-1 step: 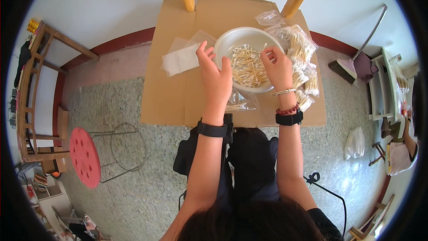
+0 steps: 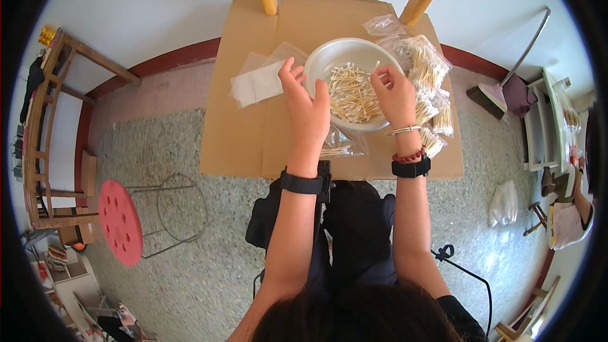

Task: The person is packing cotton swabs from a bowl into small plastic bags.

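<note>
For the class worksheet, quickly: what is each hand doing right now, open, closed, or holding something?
Left hand: open, fingers spread at the rim of the white bowl; holds nothing visible.
Right hand: fingers curled over the cotton swabs; a pinch cannot be told.

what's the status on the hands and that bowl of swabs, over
Left hand at rim of white bowl, fingers open. Right hand over the cotton swabs, pinching some. Filled swab bags crowd bowl's right side; nothing blocking.
</note>
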A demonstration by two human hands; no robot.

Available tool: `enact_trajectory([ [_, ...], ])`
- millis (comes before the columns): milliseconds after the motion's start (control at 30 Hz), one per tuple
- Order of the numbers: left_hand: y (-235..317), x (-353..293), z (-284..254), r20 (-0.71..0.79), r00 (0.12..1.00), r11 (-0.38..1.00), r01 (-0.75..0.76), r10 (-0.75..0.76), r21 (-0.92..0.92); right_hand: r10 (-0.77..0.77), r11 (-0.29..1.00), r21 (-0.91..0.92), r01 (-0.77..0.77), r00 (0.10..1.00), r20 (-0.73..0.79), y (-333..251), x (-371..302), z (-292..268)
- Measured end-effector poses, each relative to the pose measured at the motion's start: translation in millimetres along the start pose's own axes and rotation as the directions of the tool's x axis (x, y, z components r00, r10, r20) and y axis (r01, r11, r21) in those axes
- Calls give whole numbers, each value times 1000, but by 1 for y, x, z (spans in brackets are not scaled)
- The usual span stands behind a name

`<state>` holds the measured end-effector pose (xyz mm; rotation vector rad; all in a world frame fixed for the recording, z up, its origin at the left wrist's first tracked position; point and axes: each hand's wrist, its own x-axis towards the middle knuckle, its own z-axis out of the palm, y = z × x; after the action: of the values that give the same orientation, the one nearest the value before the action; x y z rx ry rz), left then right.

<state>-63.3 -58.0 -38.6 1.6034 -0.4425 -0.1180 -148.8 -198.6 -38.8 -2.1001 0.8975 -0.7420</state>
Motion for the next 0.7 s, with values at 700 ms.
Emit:
enact_trajectory([
  [700,6,3,4,-17,1000,1000,-27,26,-6,-22,1000,0,22,999,-37,2,3,-8],
])
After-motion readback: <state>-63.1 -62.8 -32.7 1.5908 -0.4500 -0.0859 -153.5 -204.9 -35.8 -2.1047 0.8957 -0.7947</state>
